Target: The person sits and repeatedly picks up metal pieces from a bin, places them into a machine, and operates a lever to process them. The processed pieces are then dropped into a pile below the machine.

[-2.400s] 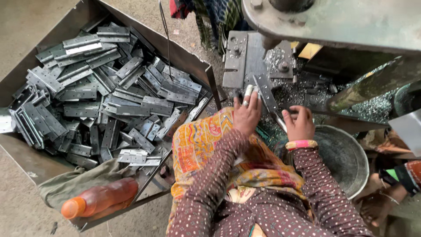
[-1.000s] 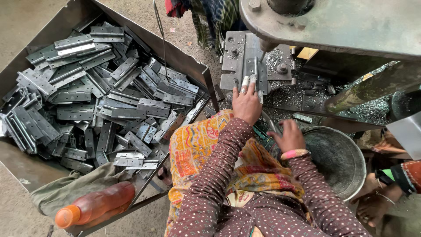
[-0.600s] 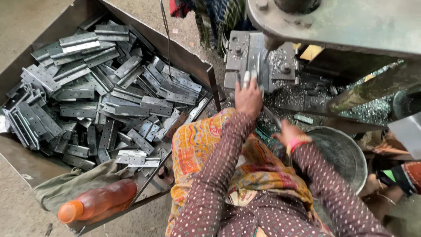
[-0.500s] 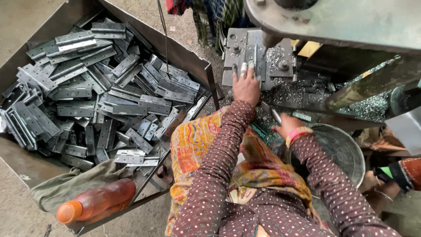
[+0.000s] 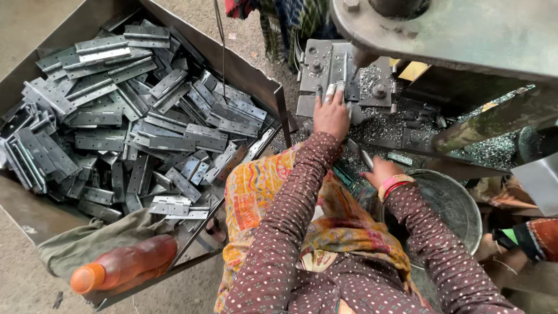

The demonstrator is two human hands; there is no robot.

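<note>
My left hand (image 5: 331, 116), its fingertips wrapped in white tape, reaches forward onto the grey die block (image 5: 317, 67) of a press. It pinches a narrow hinge plate (image 5: 347, 72) that lies upright in the die's slot. My right hand (image 5: 381, 171), with bangles at the wrist, rests lower, by the rim of a round metal bowl (image 5: 459, 203). It grips a thin metal rod (image 5: 360, 154) that points up and left toward the die. Both sleeves are brown with dots, above a patterned orange cloth on my lap.
A big sheet-metal tray (image 5: 244, 67) on my left holds several grey hinge plates (image 5: 145, 116). At its near corner lie an orange bottle (image 5: 125, 267) and an olive cloth (image 5: 87, 244). The press's heavy head (image 5: 465, 29) overhangs the die. Metal chips (image 5: 488, 151) litter the bed; another person's clothing (image 5: 535, 238) shows at right.
My left hand has pushed forward from the die's near edge onto the die with the hinge plate. My right hand has drawn back from beside it toward the bowl.
</note>
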